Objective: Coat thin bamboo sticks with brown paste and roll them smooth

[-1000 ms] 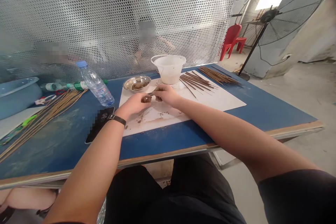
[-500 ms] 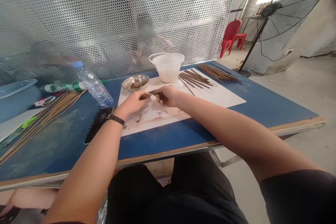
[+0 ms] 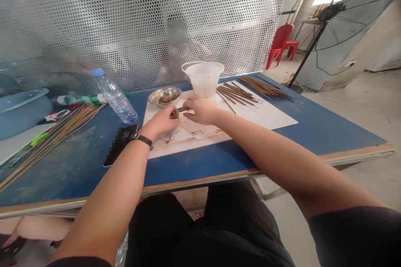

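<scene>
My left hand (image 3: 163, 120), with a dark band at the wrist, is closed round a lump of brown paste that shows between thumb and fingers. A thin brown-coated stick (image 3: 181, 109) spans the small gap between my hands. At its other end is my right hand (image 3: 202, 110), its fingers bent and closed over the stick. Both hands are just above a white board (image 3: 269, 117) smeared with brown crumbs. Behind my left hand stands a metal bowl (image 3: 152, 99) with brown paste in it. Several brown-coated sticks (image 3: 237, 94) lie fanned on the board to the right.
A white plastic bucket (image 3: 205, 80) stands behind my right hand. Another bundle of sticks (image 3: 266, 87) lies farther right. Leftward are a water bottle (image 3: 117, 100), a phone (image 3: 120, 146), bare sticks (image 3: 62, 133) and a blue basin (image 3: 23, 112). A perforated metal screen (image 3: 134, 21) borders the table's back.
My right hand has shifted slightly along the stick, its fingers lifting and stretching more than half a second ago. My left hand stays nearly in place, curled tighter round the paste. The view has swung slightly.
</scene>
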Motion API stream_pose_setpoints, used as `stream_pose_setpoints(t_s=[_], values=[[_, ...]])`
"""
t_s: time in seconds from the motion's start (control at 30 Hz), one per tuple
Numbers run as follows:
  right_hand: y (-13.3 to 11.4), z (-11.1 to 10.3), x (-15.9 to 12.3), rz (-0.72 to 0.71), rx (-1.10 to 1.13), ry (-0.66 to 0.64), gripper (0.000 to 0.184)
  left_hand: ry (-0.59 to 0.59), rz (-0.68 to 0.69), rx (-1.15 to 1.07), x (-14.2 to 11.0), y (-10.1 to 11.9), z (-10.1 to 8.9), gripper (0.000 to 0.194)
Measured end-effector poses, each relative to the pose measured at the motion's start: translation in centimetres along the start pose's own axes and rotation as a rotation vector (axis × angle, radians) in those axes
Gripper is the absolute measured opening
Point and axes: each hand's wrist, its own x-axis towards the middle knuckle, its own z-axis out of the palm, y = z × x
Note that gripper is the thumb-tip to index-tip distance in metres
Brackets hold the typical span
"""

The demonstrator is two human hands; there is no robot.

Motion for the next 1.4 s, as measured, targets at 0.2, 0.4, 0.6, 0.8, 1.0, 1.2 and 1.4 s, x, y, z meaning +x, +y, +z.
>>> stream_pose_setpoints(t_s=[0.2,0.4,0.6,0.8,1.0,1.2,1.4], values=[[1.3,0.6,0.2,0.067,0.087,-0.077,0.017,0.016,0.028,0.006,-0.1,0.5,-0.3,0.02],[1.4,-0.1,0.4,0.189,0.169,-0.062,0.024,0.002,0.053,0.01,-0.1,0.8,-0.5,0.015],[1.5,0.0,0.2,0.196,0.17,-0.051,0.017,0.013,0.049,0.064,0.0,0.6,-0.3,0.014],[1.3,0.2,0.1,0.076,0.136,-0.061,0.024,0.042,0.133,-0.016,-0.1,0.9,-0.1,0.016],[1.3,0.3,0.1,0.034,0.126,-0.093,0.023,0.029,0.132,0.007,0.0,0.9,0.0,0.015],[1.7,0.5,0.0,0.026,0.164,-0.128,0.019,-0.048,0.112,0.044,-0.1,1.0,-0.1,0.017],[2.1,0.4,0.2,0.051,0.17,-0.139,0.016,-0.078,0.096,0.078,-0.3,1.4,-0.7,0.019]])
